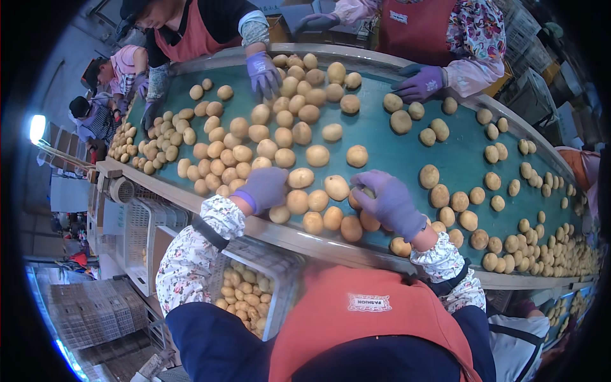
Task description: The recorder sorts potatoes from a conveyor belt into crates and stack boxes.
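Both my hands wear purple gloves and reach over a green conveyor belt (382, 138) spread with potatoes. My left hand (268, 189) is low among the potatoes near the belt's front edge, back of the hand up. Its fingertips are hidden, so whether it holds anything does not show. A potato (300, 177) lies just right of it. My right hand (389, 201) curls its thumb and fingers around a partly hidden, greenish potato (368, 192). Another potato (337, 187) lies to the left of that hand, and several more sit between my two hands.
A metal rail (305, 241) edges the belt before me. Below it stands a plastic crate (281, 305) holding potatoes. Across the belt, co-workers' gloved hands (263, 74) (422, 83) reach among potatoes. A motor (121, 189) juts out at left. Dense potatoes (568, 253) cover the right end.
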